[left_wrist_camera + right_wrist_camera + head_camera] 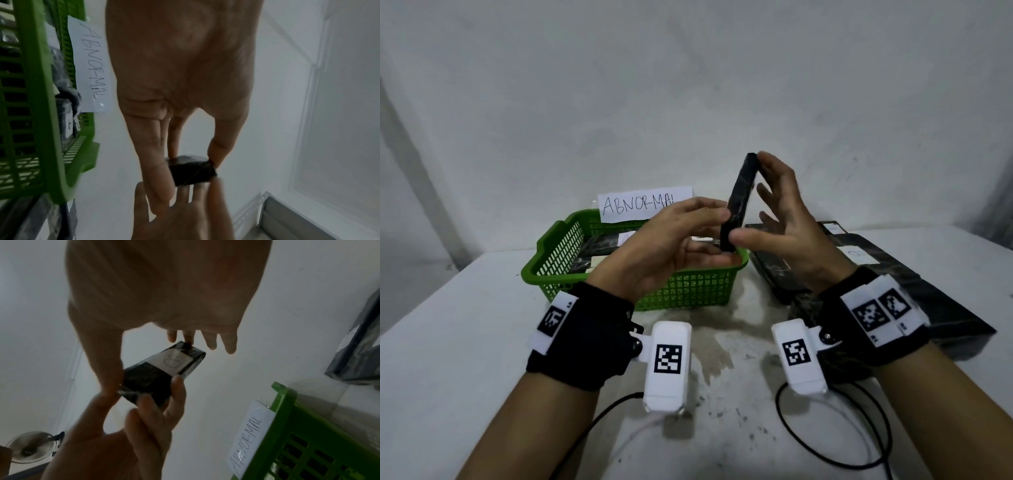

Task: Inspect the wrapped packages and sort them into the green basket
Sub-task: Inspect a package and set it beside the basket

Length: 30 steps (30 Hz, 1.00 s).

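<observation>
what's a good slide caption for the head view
Both hands, left hand and right hand, hold a black wrapped package upright above the green basket labelled ABNORMAL.

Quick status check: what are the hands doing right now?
Left hand and right hand both pinching one black wrapped package, held up above green basket. Nothing blocking.

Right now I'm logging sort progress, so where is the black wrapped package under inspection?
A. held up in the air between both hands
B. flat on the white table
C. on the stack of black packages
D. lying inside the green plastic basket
A: the black wrapped package stands on end above the green plastic basket, with the left hand and the right hand pinching it.
</observation>
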Each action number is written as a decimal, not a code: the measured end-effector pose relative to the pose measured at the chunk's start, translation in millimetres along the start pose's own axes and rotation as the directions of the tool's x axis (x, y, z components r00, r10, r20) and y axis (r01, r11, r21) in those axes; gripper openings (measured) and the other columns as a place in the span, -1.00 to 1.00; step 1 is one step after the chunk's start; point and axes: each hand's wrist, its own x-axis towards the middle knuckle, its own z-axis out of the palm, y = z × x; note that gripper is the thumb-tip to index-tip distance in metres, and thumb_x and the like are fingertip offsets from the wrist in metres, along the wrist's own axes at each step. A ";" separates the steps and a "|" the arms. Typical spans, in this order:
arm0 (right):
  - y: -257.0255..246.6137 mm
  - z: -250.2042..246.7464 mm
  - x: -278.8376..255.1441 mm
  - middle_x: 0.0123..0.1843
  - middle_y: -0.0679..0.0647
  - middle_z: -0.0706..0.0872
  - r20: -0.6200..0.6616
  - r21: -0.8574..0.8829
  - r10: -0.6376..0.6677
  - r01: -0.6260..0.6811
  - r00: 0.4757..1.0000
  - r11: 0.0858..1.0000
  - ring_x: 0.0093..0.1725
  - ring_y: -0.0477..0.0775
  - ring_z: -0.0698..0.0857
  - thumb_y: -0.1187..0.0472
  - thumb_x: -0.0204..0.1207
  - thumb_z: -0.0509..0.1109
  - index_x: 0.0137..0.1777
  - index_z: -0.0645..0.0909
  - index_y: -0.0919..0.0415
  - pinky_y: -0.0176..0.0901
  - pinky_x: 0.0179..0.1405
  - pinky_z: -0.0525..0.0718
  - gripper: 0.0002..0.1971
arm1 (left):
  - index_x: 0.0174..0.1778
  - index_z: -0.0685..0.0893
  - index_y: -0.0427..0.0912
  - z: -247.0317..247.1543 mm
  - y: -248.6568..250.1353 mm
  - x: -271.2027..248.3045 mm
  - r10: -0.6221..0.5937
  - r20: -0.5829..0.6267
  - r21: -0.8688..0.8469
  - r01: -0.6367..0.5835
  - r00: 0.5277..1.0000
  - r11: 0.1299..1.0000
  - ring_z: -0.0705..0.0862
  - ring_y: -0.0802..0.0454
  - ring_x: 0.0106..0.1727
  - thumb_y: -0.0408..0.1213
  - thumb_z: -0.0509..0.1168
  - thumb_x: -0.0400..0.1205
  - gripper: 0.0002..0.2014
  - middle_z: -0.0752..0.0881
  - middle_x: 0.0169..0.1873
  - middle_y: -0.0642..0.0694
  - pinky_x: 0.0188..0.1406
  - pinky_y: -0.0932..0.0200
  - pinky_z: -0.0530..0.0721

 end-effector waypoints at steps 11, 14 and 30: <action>-7.2 -4.3 4.1 0.14 0.15 0.83 -0.252 0.048 0.035 -0.024 0.967 0.999 -0.05 0.05 0.87 0.29 0.45 0.63 0.55 0.48 0.09 0.02 0.09 0.82 -0.33 | 0.37 0.56 -0.30 -0.8 -17.6 7.0 0.078 -0.002 0.150 -0.077 0.997 0.986 0.83 -0.23 0.09 -0.42 0.38 0.64 -0.63 0.81 0.13 -0.26 0.03 0.06 0.81; -10.2 -7.2 3.1 0.20 0.15 0.82 -0.182 0.038 0.038 -0.032 0.983 0.999 -0.03 0.09 0.87 0.29 0.45 0.62 0.51 0.50 0.05 0.07 0.13 0.81 -0.36 | 0.37 0.57 -0.30 -0.9 -20.4 8.1 0.119 -0.026 0.173 -0.113 0.993 0.978 0.83 -0.17 0.10 -0.41 0.40 0.63 -0.63 0.79 0.16 -0.29 -0.03 0.12 0.80; -19.7 -9.3 2.2 0.15 0.21 0.83 -0.049 0.404 0.175 -0.140 0.983 0.904 0.02 0.11 0.82 0.30 0.69 0.32 -0.04 0.59 0.10 -0.03 -0.10 0.83 -0.90 | 0.32 0.62 0.02 -15.1 -27.3 16.1 0.270 -0.042 0.493 -0.215 0.962 0.843 0.84 -0.04 0.01 -0.48 0.51 0.52 -0.50 0.71 0.26 0.05 0.03 0.11 0.80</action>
